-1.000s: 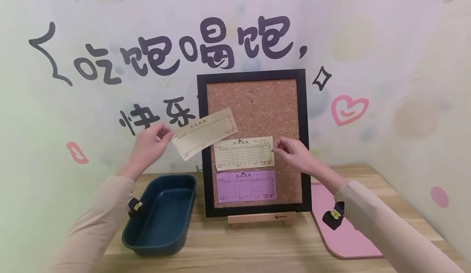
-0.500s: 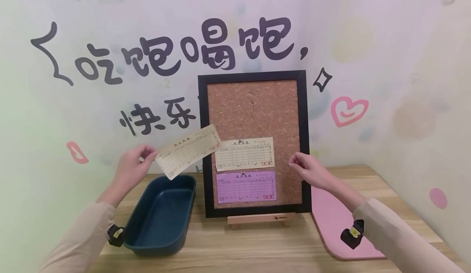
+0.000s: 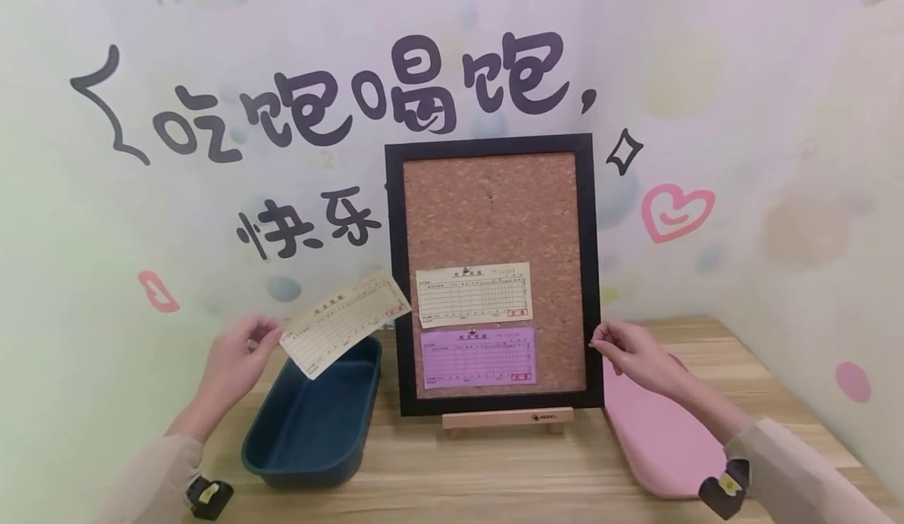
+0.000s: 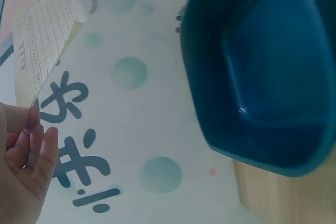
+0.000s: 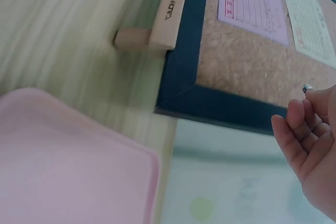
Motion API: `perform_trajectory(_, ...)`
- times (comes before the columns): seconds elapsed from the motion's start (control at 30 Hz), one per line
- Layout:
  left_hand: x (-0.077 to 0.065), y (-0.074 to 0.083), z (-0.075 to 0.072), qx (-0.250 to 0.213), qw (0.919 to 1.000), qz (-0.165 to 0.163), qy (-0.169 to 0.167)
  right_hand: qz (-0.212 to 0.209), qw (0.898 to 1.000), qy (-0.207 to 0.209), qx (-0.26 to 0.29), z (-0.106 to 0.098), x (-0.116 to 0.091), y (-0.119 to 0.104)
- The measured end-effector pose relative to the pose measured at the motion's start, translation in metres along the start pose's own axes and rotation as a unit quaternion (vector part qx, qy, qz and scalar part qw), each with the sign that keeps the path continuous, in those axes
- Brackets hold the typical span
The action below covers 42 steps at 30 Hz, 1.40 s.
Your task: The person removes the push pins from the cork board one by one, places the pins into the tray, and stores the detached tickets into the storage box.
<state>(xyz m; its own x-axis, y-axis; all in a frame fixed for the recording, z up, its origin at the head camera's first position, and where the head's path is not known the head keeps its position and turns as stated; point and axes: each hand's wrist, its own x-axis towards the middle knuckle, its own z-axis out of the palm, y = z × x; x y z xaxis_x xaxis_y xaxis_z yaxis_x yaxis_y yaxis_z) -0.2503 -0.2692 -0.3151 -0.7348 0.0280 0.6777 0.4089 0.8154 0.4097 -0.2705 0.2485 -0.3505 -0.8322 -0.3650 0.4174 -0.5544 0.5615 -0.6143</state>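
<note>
My left hand (image 3: 242,355) pinches a cream receipt slip (image 3: 346,324) by its left edge. The slip is tilted and hangs above the blue bin (image 3: 314,469), its right corner overlapping the black frame. My right hand (image 3: 639,355) is beside the right edge of the framed corkboard (image 3: 494,206). In the right wrist view a small push pin (image 5: 307,87) sticks out between my right thumb and index finger. Pinned to the lower half of the board are another cream slip (image 3: 475,295) and, just below it, a purple slip (image 3: 480,358).
A small wooden easel (image 3: 507,417) props up the corkboard on the wooden table (image 3: 424,477). A pink tray (image 3: 657,438) lies to the right under my right forearm. Behind stands a wall (image 3: 791,218) with painted black characters.
The cream slip in my left hand has come down and left, off the board toward the bin. My right hand has moved right and down from the board's slips.
</note>
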Motion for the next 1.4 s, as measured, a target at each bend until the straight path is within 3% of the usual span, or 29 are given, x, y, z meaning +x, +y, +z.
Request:
perform_trajectory(0.47, -0.04, -0.023, 0.006, 0.012, 0.9981, -0.061, -0.007, 0.002, 0.999, 0.028, 0.022, -0.003, -0.051, 0.047)
perform_trajectory(0.73, -0.059, -0.026, 0.018, 0.024, 0.9959, -0.083, 0.024, 0.013, 0.999, 0.035, 0.036, -0.003, -0.072, 0.066)
perform_trajectory(0.97, -0.076, -0.025, 0.032, 0.036, 0.9853, -0.167, 0.01, 0.029, 0.998, 0.031, 0.04, 0.0, -0.084, 0.082)
perform_trajectory(1.27, -0.085, -0.017, 0.039, 0.054, 0.9704, -0.235, 0.015, 0.053, 0.998, 0.013, 0.016, 0.001, -0.095, 0.098)
perform_trajectory(1.4, -0.086, -0.013, 0.042, 0.058, 0.9684, -0.242, 0.013, 0.073, 0.997, -0.007, 0.024, 0.002, -0.1, 0.104)
